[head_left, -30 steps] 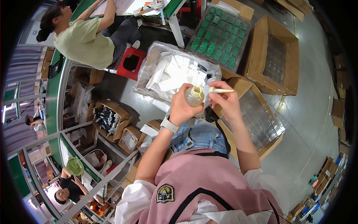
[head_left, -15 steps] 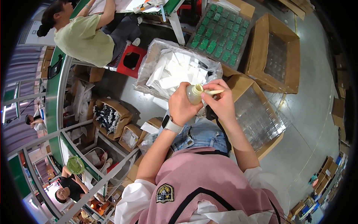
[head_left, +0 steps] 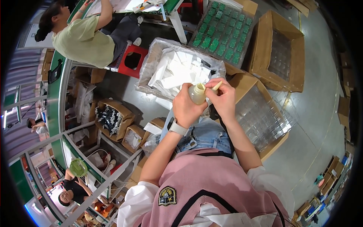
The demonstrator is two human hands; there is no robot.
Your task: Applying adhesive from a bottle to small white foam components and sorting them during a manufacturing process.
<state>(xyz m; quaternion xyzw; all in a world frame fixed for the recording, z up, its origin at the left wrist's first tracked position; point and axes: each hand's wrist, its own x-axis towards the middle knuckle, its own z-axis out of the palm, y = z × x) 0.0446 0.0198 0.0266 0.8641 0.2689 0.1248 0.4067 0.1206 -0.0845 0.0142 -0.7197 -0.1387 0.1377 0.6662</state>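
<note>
My left hand (head_left: pixel 185 108) is closed round a small translucent bottle (head_left: pixel 198 95), whose uncovered mouth faces up. Right beside the bottle's neck, my right hand (head_left: pixel 224 101) pinches a cream-coloured pointed piece (head_left: pixel 217 86) that looks like a nozzle cap. Its narrow tip slants up and to the right; its other end is hidden by my fingers. Both hands are close together in front of my waist. Just beyond them stands a plastic-lined box (head_left: pixel 151 81) heaped with white strips (head_left: pixel 177 68).
Cartons with clear plastic trays (head_left: pixel 261 117) stand to my right, with another open carton (head_left: pixel 261 53) farther off. Green pieces fill a tray (head_left: pixel 223 32) at the back. A person (head_left: pixel 85 39) sits at a bench, near a red stool (head_left: pixel 132 60). Metal shelving (head_left: pixel 102 151) lies left.
The cream pointed piece has swung from pointing right to pointing up and right. My right hand has shifted slightly left, nearer the bottle; my left hand still grips the bottle.
</note>
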